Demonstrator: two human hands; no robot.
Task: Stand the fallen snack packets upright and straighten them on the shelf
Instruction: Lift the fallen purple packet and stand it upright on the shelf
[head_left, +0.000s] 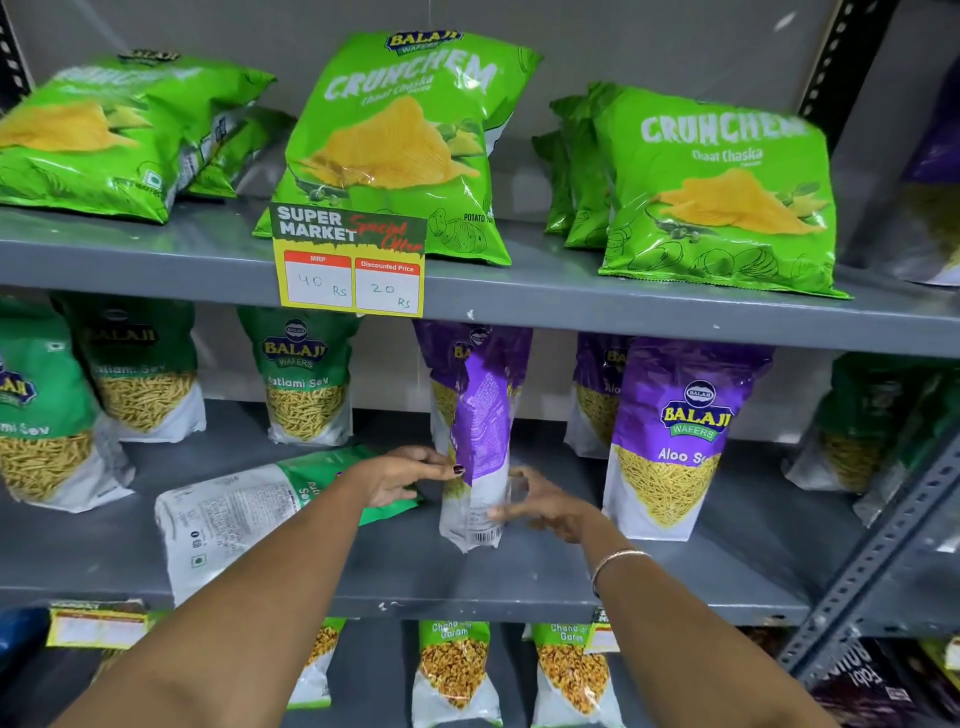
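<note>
A purple-and-white snack packet (480, 447) stands upright on the middle shelf (545, 592), turned edge-on with its back label facing me. My left hand (402, 475) touches its left side with fingertips. My right hand (545, 501) is curled around its lower right side. Just left of it a green Ratlami Sev packet (249, 512) lies flat on its face, partly under my left forearm. Another purple packet (467, 345) stands behind the one I hold.
A purple Aloo Sev packet (675, 436) stands to the right, green Sev packets (304, 379) upright at the back left. Green Crunchem chip bags (400, 145) fill the top shelf behind a price tag (350, 262). Chana packets (454, 670) sit below.
</note>
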